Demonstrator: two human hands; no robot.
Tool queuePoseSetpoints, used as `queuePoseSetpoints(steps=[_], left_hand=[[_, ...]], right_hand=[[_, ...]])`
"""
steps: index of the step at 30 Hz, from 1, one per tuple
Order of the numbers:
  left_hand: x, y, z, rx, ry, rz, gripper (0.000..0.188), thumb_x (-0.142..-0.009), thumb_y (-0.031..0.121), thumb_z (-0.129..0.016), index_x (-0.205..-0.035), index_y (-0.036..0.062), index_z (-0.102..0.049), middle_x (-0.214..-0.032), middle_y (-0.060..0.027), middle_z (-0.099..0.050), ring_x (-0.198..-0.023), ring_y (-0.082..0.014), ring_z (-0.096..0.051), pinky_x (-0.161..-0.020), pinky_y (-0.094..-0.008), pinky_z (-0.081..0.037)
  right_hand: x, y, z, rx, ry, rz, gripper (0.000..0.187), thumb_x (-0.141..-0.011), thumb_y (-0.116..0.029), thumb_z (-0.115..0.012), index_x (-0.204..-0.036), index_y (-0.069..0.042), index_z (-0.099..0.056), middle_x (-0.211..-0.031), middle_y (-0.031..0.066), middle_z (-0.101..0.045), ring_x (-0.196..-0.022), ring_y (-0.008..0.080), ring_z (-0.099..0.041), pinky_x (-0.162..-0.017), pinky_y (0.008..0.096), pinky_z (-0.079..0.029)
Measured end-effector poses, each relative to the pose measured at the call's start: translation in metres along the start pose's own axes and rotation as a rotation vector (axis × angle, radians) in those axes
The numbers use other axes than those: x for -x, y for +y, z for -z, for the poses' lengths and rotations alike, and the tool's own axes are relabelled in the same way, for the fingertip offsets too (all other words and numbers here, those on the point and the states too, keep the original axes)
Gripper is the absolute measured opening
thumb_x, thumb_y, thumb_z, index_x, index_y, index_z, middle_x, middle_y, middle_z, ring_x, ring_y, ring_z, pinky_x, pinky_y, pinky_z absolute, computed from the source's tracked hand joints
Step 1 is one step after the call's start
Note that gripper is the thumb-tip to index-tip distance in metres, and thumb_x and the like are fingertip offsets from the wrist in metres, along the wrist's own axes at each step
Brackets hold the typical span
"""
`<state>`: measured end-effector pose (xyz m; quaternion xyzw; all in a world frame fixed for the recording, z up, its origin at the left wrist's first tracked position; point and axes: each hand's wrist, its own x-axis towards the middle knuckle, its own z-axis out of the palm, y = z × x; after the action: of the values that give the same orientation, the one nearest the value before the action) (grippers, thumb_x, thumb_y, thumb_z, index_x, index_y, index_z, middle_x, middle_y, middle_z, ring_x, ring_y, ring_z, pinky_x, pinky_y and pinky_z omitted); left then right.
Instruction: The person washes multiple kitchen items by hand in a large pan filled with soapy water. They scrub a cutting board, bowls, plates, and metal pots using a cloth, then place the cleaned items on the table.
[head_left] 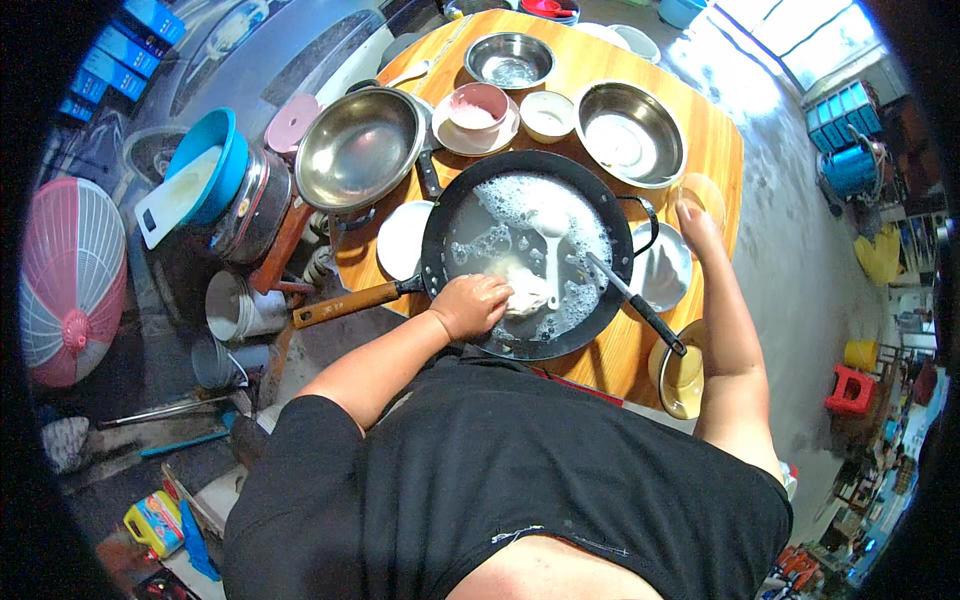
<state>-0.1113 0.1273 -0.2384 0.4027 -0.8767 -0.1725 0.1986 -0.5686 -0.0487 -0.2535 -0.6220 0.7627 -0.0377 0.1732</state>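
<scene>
A large black wok (pixel 432 230) with a wooden handle holds foamy water. My left hand (pixel 474 305) is in it at the near left, its fingers closed on a wet whitish cloth (pixel 526 290). Beside the cloth a white ladle (pixel 553 268) lies in the suds. A black-handled utensil (pixel 655 322) leans over the wok's right rim, its tip in the water. At the table's right edge my right hand (pixel 696 214) grips a translucent amber dish (pixel 708 194); part of its fingers is hidden.
Around the wok on the wooden table (pixel 715 140) stand a steel pan (pixel 360 150), steel basins (pixel 632 130), a pink bowl (pixel 478 106), a white bowl (pixel 547 115), a white plate (pixel 402 240) and a yellowish pot (pixel 680 375). Left are buckets (pixel 240 305) and a blue basin (pixel 232 170).
</scene>
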Motion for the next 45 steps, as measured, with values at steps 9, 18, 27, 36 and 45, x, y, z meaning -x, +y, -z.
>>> queuePoseSetpoints(steps=[9, 18, 27, 36, 45], left_hand=[[0.0, 0.001, -0.001, -0.044, 0.118, -0.014, 0.021, -0.08, 0.02, -0.065, -0.099, 0.0124, -0.063, -0.104, -0.0057, -0.064, -0.082, -0.0233, -0.064, -0.069, -0.0335, -0.053], [-0.005, 0.005, 0.003, -0.019, -0.314, 0.134, 0.071, -0.08, 0.038, -0.067, -0.144, 0.0276, -0.037, -0.154, -0.0124, -0.02, -0.14, -0.0309, -0.025, -0.106, -0.0484, -0.033], [-0.033, -0.009, -0.005, -0.043, -0.639, 0.149, 0.07, -0.078, 0.021, -0.069, -0.141, 0.0316, -0.04, -0.134, -0.0175, -0.046, -0.12, -0.0369, -0.05, -0.092, -0.0456, -0.049], [-0.021, -0.054, 0.034, 0.454, -0.378, 0.583, 0.051, -0.071, 0.04, -0.069, -0.111, 0.0082, -0.062, -0.101, -0.0187, -0.067, -0.098, -0.0327, -0.064, -0.086, -0.0388, -0.048], [-0.04, -0.059, 0.018, 0.155, -0.318, 0.255, 0.046, -0.081, 0.022, -0.061, -0.125, 0.0141, -0.051, -0.133, -0.0187, -0.044, -0.123, -0.0387, -0.045, -0.101, -0.0512, -0.039]], right_hand=[[-0.058, -0.06, -0.013, -1.012, -0.358, -0.492, 0.034, -0.087, -0.043, -0.062, -0.091, -0.011, -0.054, -0.053, -0.0017, -0.044, -0.047, 0.0137, -0.05, -0.042, 0.0273, -0.037], [-0.075, -0.052, 0.002, -1.366, 0.183, -0.198, 0.011, -0.086, -0.014, -0.05, -0.093, -0.005, -0.052, -0.075, 0.0099, -0.059, -0.054, 0.0236, -0.06, -0.043, 0.0334, -0.051], [0.074, -0.103, 0.115, -1.039, 0.349, 0.085, 0.006, -0.085, -0.014, -0.057, -0.083, -0.008, -0.056, -0.062, -0.001, -0.054, -0.046, 0.0089, -0.048, -0.042, 0.0235, -0.039], [0.208, -0.185, 0.041, -0.329, 0.342, 0.105, 0.021, -0.081, -0.021, -0.055, -0.085, -0.002, -0.06, -0.067, 0.0216, -0.058, -0.06, 0.0313, -0.059, -0.06, 0.0398, -0.048], [0.265, -0.227, -0.025, -0.155, 0.368, 0.162, 0.034, -0.08, -0.017, -0.055, -0.111, -0.006, -0.045, -0.096, 0.0221, -0.059, -0.081, 0.0387, -0.061, -0.068, 0.046, -0.049]])
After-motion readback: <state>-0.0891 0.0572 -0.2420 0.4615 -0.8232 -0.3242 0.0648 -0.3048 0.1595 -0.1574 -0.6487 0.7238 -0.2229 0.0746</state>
